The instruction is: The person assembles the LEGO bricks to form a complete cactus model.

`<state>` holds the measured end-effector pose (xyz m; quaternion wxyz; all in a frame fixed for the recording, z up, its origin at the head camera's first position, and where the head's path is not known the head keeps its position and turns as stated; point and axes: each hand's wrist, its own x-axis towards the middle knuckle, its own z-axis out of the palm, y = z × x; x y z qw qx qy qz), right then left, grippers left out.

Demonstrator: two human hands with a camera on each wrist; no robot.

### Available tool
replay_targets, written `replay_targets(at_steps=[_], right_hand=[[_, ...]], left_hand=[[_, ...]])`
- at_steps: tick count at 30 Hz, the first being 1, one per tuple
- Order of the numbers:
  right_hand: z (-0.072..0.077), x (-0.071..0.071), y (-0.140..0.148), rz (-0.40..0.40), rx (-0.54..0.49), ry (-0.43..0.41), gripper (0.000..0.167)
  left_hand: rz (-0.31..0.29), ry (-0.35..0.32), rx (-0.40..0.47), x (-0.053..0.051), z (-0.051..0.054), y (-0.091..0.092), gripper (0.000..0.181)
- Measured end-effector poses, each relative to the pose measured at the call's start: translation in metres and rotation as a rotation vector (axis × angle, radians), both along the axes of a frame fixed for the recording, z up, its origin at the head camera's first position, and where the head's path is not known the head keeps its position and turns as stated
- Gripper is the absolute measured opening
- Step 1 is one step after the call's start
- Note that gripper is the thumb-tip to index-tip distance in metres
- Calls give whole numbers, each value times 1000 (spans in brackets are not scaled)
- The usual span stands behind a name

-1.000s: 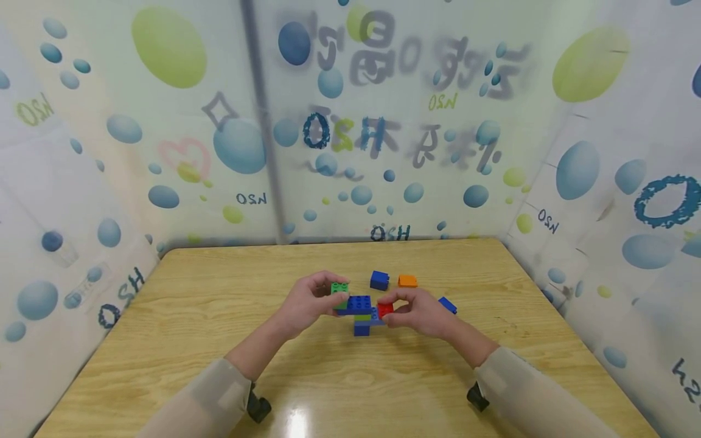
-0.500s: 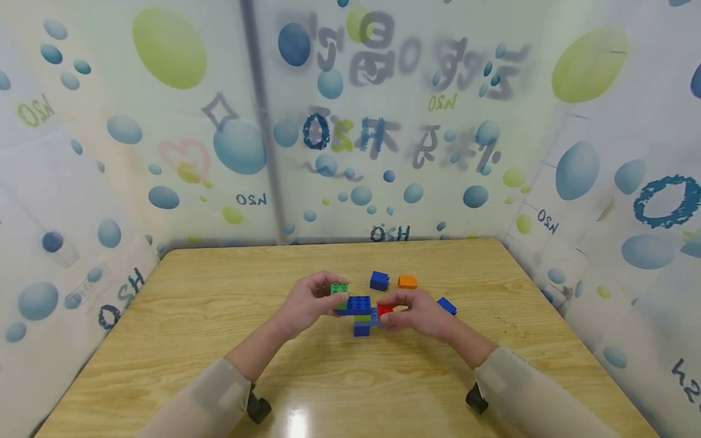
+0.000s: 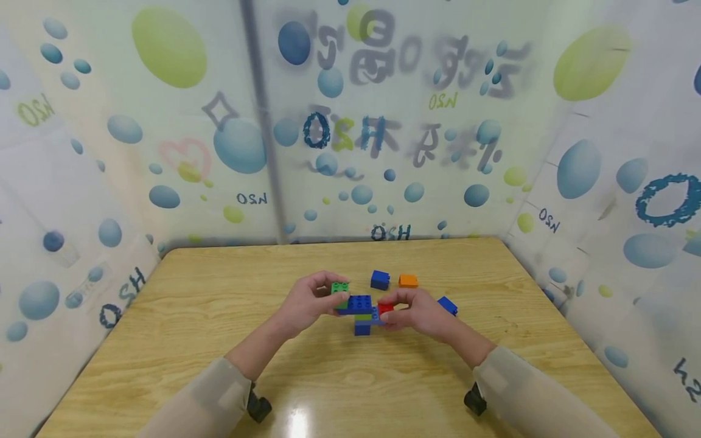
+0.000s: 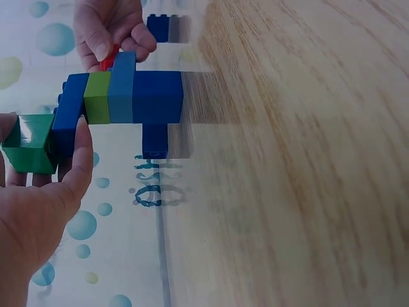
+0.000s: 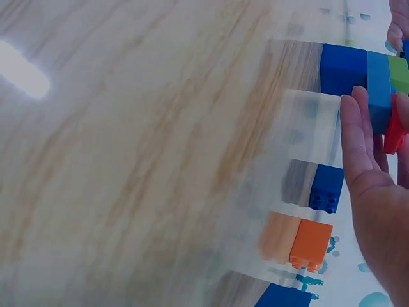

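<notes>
A stack of blocks stands on the table: a dark blue block [image 4: 158, 96] at the bottom, a lighter blue one [image 4: 121, 94] on it, then a lime green block [image 4: 98, 97] and a long blue block [image 3: 358, 304] on top. A green block [image 3: 339, 292] sits at the left end of that top block; my left hand [image 3: 306, 304] grips it there, fingers also against the long blue block. At the right, my right hand [image 3: 418, 313] pinches a red block [image 3: 386, 309] on the lighter blue one, with fingertips touching that lighter block's side.
Behind the stack lie a loose blue block [image 3: 380, 280] and an orange block [image 3: 408, 281]. Another blue block [image 3: 447, 305] lies beyond my right hand. A patterned curtain [image 3: 339, 201] stands along the table's [image 3: 219, 267] back edge.
</notes>
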<state>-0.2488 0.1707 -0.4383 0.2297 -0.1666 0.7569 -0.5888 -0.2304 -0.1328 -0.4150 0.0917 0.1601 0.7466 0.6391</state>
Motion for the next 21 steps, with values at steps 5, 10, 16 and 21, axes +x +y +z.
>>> replay_targets(at_steps=[5,10,16,21], right_hand=[[0,-1,-1,4,1,-5,36],[0,-2,-1,2,-3,-4,37],[1,-2,1,-13,-6,-17,42],[2,-1,0,8,8,-17,46]], left_hand=[[-6,-10,10,1,-1,-1,35],[5,-17,12,0,-1,-1,34],[25,-7,-33,0,-2,3,32],[72,6,-142,1,-6,0,30]])
